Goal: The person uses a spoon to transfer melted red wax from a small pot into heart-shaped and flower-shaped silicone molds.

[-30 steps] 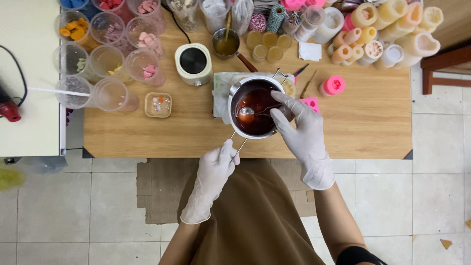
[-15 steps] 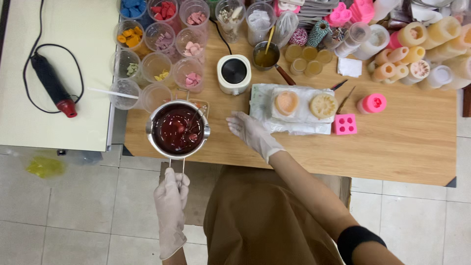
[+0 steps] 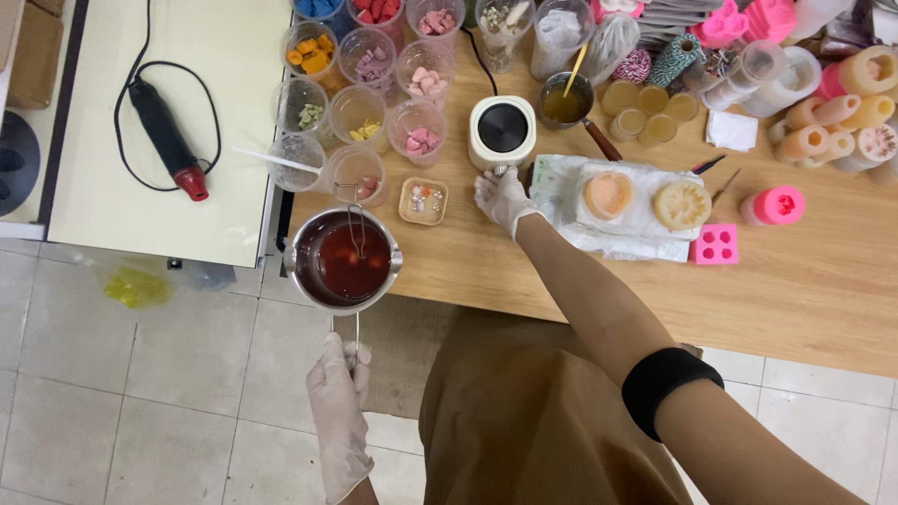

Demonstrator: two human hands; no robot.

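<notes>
Melted-wax pot (image 3: 343, 260) is held by its handle in left hand (image 3: 339, 404); right hand (image 3: 502, 198), loosely curled and empty, rests at the small hotplate (image 3: 502, 130). Steady carrying is needed.

The gloved left hand (image 3: 339, 411) covers the end of the thin metal handle of the steel melting pot of dark red liquid (image 3: 343, 261), and what the small wire tool (image 3: 354, 227) dips toward beneath that surface cannot be made out. The fingertips of the gloved right hand (image 3: 503, 197) are lost against the base of the white round hot plate with a black top (image 3: 502, 131), so contact is unclear. The top edge cuts off the row of clear plastic cups of coloured wax pieces (image 3: 374, 11), and the right edge crops the wooden bench (image 3: 823, 299).
</notes>
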